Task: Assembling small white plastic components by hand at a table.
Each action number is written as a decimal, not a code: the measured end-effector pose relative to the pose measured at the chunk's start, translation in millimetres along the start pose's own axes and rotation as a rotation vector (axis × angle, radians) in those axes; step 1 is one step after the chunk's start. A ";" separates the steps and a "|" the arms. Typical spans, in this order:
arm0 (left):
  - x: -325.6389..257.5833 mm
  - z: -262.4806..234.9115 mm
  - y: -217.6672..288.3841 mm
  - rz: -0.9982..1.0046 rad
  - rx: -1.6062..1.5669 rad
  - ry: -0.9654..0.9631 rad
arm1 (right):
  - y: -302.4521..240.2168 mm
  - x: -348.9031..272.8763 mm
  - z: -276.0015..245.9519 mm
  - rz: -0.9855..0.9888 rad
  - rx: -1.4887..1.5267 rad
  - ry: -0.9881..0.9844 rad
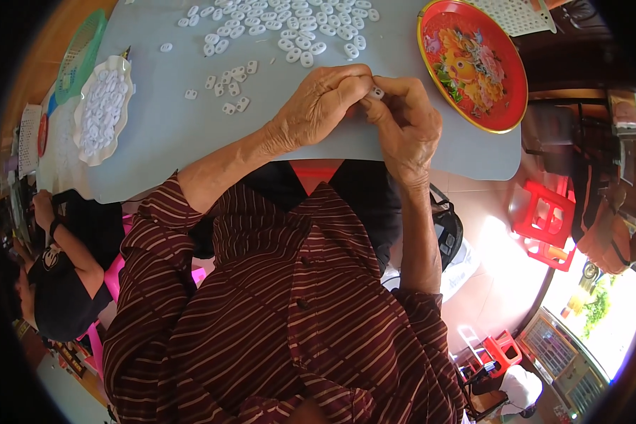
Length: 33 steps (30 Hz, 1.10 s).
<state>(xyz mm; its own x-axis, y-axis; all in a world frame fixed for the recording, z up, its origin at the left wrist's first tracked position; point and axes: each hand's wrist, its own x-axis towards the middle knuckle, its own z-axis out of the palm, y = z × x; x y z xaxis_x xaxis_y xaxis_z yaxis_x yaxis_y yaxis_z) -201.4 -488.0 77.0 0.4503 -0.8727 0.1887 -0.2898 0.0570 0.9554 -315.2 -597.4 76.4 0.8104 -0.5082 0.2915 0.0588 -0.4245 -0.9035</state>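
Above the table's near edge my two hands meet, fingers pinched together. Between the fingertips of my right hand (408, 127) shows a small white plastic piece with dark holes (377, 92). My left hand (325, 99) is closed against the same spot; its fingertips press at the piece, and whatever else they hold is hidden. Left of my hands lies a loose group of small white rectangular two-holed pieces (234, 89). Farther back, many white oval two-holed pieces (290, 21) are spread over the grey table (162, 134).
A white scalloped dish (124, 106) heaped with small white pieces stands at the left, beside a green basket (85, 49). On the right is a red floral tray (473, 67) with a gold rim. Another person (71, 275) sits at left; red stools (548, 219) stand at right.
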 end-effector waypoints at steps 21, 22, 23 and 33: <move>-32.9 15.0 14.7 -0.175 -0.415 -0.028 | -18.5 216.4 -108.3 -0.156 -0.720 0.496; -35.7 15.3 13.4 -0.184 -0.425 -0.020 | -12.5 210.3 -105.4 -0.151 -0.725 0.489; -37.1 13.6 9.4 -0.196 -0.433 0.000 | -15.9 193.4 -85.6 -0.249 -0.656 0.347; -41.1 10.2 5.0 -0.147 -0.484 -0.028 | -4.0 90.6 -5.1 -0.170 -0.407 -0.325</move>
<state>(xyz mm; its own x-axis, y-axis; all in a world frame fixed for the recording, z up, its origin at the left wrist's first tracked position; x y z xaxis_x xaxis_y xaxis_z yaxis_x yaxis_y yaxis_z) -229.9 -456.8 71.7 0.4319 -0.9008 0.0447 0.2022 0.1450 0.9685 -245.0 -645.6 108.0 0.9513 -0.1766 0.2527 0.0269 -0.7690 -0.6387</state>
